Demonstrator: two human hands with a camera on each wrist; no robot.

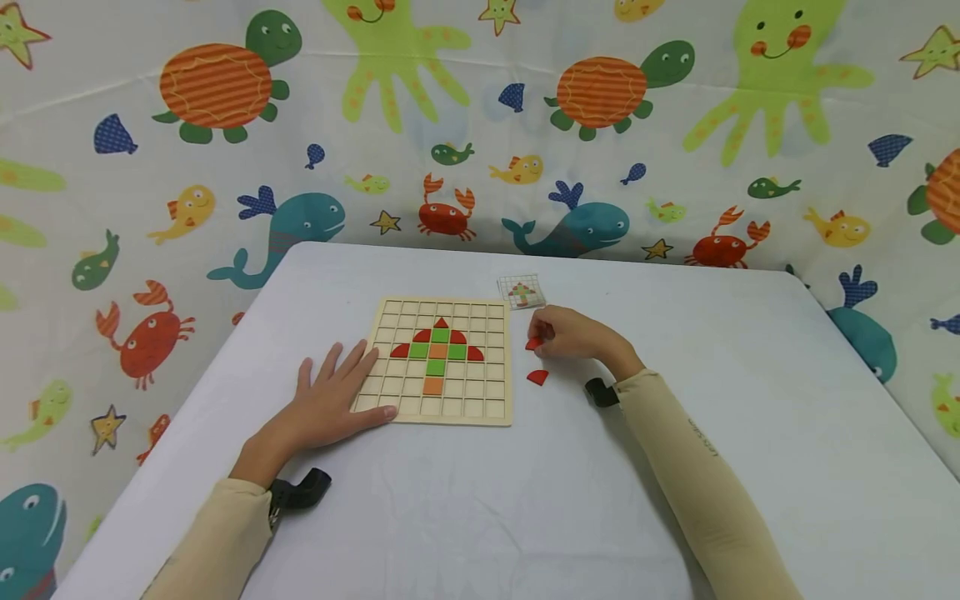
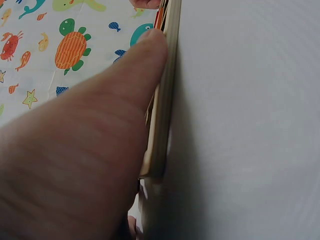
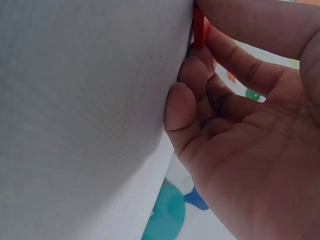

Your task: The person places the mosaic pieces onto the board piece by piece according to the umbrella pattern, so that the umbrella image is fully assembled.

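Note:
My left hand (image 1: pixel 324 404) lies with its fingers spread over the left edge and near left corner of a wooden grid board (image 1: pixel 480 408). In the left wrist view, the thumb (image 2: pixel 135 65) rests along the board's rim (image 2: pixel 160 125). On the board, red, green and orange tiles (image 1: pixel 438 351) form an arrow-like pattern with a red triangle at its top. Right of the board, my right hand (image 1: pixel 573 333) pinches a small red tile (image 3: pixel 199 30) close to the tabletop, its other fingers curled. Just nearer lies a loose red quarter-circle tile (image 1: pixel 537 377).
Behind the right hand, a small pattern card (image 1: pixel 522 291) with a similar printed figure lies near the board's far right corner. The white table (image 1: pixel 712 350) ends at a cloth backdrop (image 1: pixel 465 150) printed with sea animals.

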